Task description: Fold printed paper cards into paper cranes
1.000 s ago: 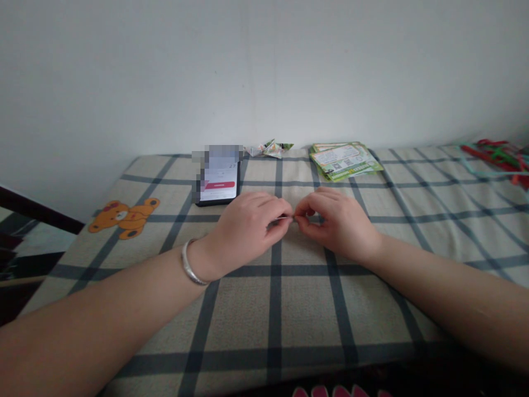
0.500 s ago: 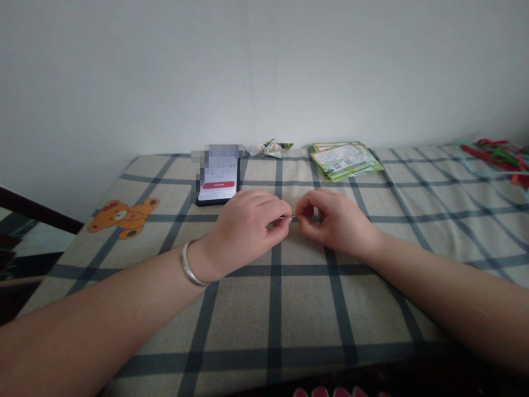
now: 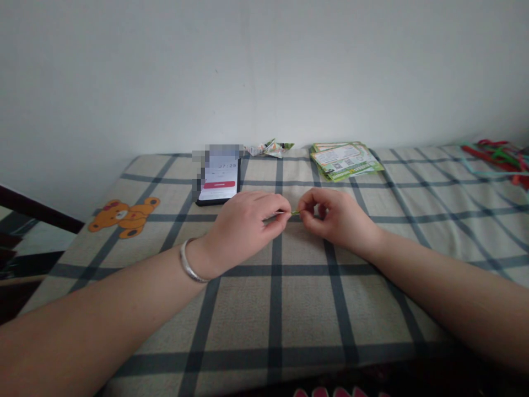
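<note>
My left hand (image 3: 254, 223), with a silver bangle on its wrist, pinches one end of a thin green strip (image 3: 295, 213). Its other end is pinched between the thumb and finger of my right hand (image 3: 338, 218). Only a short bit of the strip shows in the gap between my fingertips, and its full shape is hidden. Both hands are just above the checked tablecloth (image 3: 306, 309), near the middle of the table. Behind them, to the right, lies a stack of green and white printed papers (image 3: 347, 161).
A phone (image 3: 219, 179) with a timer on its screen leans behind my left hand. By the wall lies a folded, printed paper piece (image 3: 273, 148). An orange teddy bear cutout (image 3: 124, 216) lies at left, and tangled coloured strips (image 3: 498, 154) at far right.
My fingertips have drawn slightly apart, and more of the green strip shows between them. My right hand has shifted a little to the right. The other things stay in place.
</note>
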{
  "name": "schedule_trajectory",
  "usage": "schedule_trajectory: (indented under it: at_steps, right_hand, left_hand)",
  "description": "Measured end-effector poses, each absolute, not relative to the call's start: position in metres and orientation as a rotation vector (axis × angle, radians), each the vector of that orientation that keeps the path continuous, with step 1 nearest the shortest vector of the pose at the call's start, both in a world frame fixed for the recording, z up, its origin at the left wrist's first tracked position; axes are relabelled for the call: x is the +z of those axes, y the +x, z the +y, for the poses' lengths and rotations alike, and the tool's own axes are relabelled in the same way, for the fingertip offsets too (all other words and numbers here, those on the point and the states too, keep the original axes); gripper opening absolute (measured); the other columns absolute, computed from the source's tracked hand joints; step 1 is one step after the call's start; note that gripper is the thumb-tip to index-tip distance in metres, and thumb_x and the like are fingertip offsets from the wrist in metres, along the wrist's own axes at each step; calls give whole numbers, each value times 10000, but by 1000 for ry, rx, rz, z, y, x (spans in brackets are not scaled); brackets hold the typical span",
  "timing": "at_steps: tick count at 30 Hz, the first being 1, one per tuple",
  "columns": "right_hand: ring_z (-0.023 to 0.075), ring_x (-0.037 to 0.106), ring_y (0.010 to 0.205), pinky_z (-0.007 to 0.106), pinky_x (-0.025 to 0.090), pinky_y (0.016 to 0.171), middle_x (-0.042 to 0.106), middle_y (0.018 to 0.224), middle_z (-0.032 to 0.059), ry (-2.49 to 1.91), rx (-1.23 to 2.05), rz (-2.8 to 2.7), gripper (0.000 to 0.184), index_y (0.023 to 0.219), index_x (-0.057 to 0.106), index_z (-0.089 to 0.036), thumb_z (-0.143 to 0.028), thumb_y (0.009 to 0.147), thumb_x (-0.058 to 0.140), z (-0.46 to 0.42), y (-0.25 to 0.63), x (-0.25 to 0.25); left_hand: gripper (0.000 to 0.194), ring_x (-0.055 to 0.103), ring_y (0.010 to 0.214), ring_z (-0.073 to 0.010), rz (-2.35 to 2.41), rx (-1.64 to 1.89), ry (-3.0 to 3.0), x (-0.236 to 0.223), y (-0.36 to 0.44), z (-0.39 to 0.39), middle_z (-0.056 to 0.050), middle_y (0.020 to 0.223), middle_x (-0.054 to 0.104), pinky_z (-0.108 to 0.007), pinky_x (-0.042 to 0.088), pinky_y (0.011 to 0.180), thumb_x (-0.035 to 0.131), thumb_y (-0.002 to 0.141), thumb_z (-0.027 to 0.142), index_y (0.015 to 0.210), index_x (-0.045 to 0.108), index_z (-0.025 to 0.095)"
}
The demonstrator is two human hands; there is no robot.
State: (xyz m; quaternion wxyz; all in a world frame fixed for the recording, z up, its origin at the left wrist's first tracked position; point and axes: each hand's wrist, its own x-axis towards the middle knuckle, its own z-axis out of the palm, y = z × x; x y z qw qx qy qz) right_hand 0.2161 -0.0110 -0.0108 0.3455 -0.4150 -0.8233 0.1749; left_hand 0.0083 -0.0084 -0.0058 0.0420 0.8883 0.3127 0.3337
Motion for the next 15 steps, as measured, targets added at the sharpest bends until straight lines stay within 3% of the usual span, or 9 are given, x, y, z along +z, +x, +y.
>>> schedule_trajectory:
  at_steps: [10, 15]
  right_hand:
    - [114, 533, 634, 246, 411, 561, 615, 746, -4, -1150, 453, -1980, 52, 853, 574, -200, -171, 817, 551, -5, 222, -14]
    - [127, 562, 676, 260, 435, 587, 626, 783, 7, -1164, 474, -1918, 36, 868, 580, -203, -199, 842, 556, 0, 225, -20]
  left_hand:
    - [100, 631, 829, -141, 1078, 970, 2630, -7, 4, -5, -4, 893, 674, -259, 476, 723, 528, 905, 190, 954, 615, 180]
    - [218, 608, 688, -106, 1163, 1009, 2559, -11, 3, -5, 13, 846, 639, -220, 465, 611, 558, 883, 187, 1101, 560, 197]
